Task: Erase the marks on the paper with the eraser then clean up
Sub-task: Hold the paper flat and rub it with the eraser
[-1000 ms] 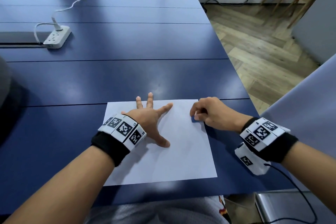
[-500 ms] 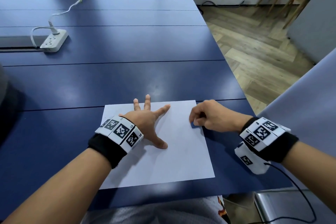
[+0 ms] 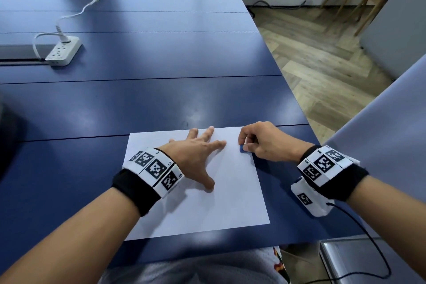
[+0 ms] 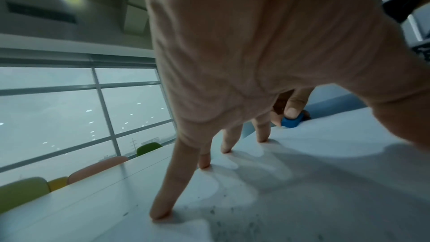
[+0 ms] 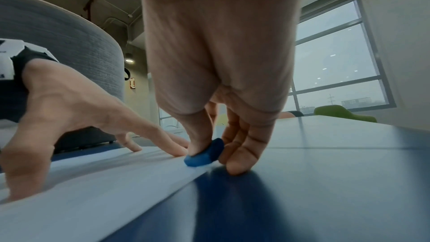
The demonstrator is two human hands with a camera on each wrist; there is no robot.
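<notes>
A white sheet of paper (image 3: 230, 191) lies on the blue table near its front edge. My left hand (image 3: 196, 154) presses flat on the sheet with fingers spread. My right hand (image 3: 260, 143) pinches a small blue eraser (image 3: 243, 148) between thumb and fingers at the sheet's far right edge. The eraser (image 5: 204, 154) touches the paper (image 5: 93, 190) right at its border in the right wrist view. The left wrist view shows dark eraser crumbs on the paper (image 4: 302, 200) near my fingertips (image 4: 160, 214), and the eraser (image 4: 292, 121) beyond them. No marks show on the sheet in the head view.
A white power strip (image 3: 63, 51) with its cable sits far back left on the table (image 3: 161, 76). Chairs stand beyond the far edge. The table's right edge runs close to my right hand, with wooden floor (image 3: 322, 64) below. A grey panel (image 3: 380, 133) stands at right.
The right hand with the eraser has slid slightly along the paper's right edge. The left hand stays pressed on the sheet. The head view has shifted a little.
</notes>
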